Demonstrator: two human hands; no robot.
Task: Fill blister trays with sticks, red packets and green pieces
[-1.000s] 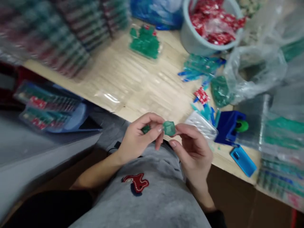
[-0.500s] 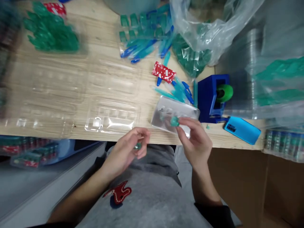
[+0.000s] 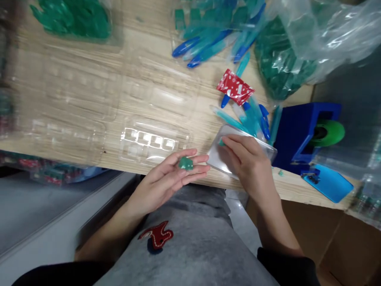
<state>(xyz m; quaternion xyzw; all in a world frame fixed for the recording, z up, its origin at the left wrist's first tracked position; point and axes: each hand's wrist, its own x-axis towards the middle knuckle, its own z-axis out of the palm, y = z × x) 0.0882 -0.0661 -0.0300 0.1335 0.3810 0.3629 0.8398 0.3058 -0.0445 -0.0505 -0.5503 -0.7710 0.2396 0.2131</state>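
Near the table's front edge, my left hand [image 3: 175, 174] is turned palm up, with a small green translucent piece [image 3: 186, 163] lying on its fingers. My right hand [image 3: 250, 159] reaches over a clear plastic tray [image 3: 220, 161] and pinches a small green piece [image 3: 222, 142] at the tray's upper left part. Much of the tray is hidden under that hand. Just beyond the tray lie teal and blue plastic pens [image 3: 253, 119] and a red packet with white dots [image 3: 235, 87].
Clear moulded trays [image 3: 154, 139] cover the table's left side. Green pieces [image 3: 74, 20] are heaped at the back left. A bag of green pieces [image 3: 279, 59] stands at the back right. Further right are a blue tape dispenser [image 3: 294, 131] and a blue phone [image 3: 333, 183].
My right hand has lowered its green piece into the tray. My left hand has unfolded, showing the piece on its fingers. The camera view has shifted closer to the table.
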